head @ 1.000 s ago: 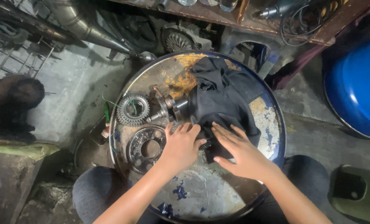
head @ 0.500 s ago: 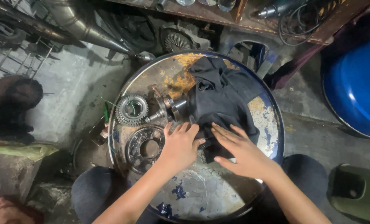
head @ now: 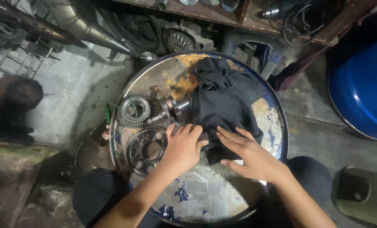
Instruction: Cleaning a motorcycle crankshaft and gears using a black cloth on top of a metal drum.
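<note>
A dark cloth (head: 222, 101) lies bunched on the rusty, paint-flecked top of a round metal drum (head: 205, 198). My left hand (head: 182, 147) rests flat with fingers spread on the cloth's near left edge. My right hand (head: 249, 154) lies flat on the cloth's near edge beside it. A metal shaft with gears (head: 169, 110) pokes out from under the cloth on the left. A toothed gear (head: 132, 110) and a round flanged plate (head: 148, 150) lie on the drum top left of my left hand.
A blue barrel (head: 361, 88) stands at the right. A metal pipe (head: 83, 25) and a round machine part (head: 180, 41) lie beyond the drum. A wooden shelf (head: 247, 17) with cables runs along the top. A green object (head: 366, 194) sits at the lower right.
Both hands stay on the near edge of the cloth with only slight shifts of the fingers. The view has drifted a little.
</note>
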